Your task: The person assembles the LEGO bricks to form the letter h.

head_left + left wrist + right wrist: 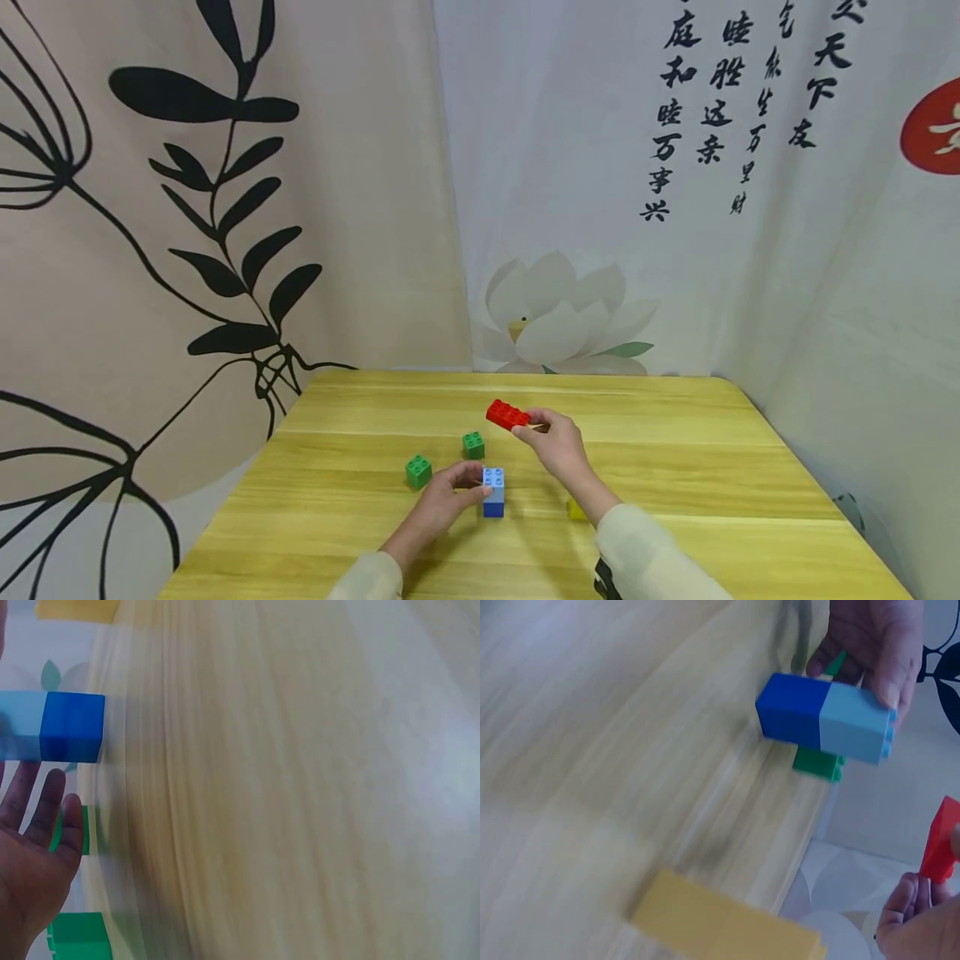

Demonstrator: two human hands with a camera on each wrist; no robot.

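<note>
My left hand (442,500) pinches a light blue toy brick (492,477) between thumb and fingers. Directly beneath that brick, joined to it, is a dark blue brick (493,507); the pair stands upright. In the left wrist view the other fingers (49,802) of this hand are spread below the blue pair. Farther back and to the right, my right hand (561,450) grips one end of a red brick (506,414) above the table, studs showing. The right wrist view catches the red brick (939,844) at its right edge, apart from the blue pair.
Two green bricks (418,472) (473,445) sit on the wooden table (337,500), left of and behind the blue pair. A yellow brick (577,510) is partly hidden by the right forearm; the right wrist view shows its long side. A printed curtain (375,208) hangs behind the table.
</note>
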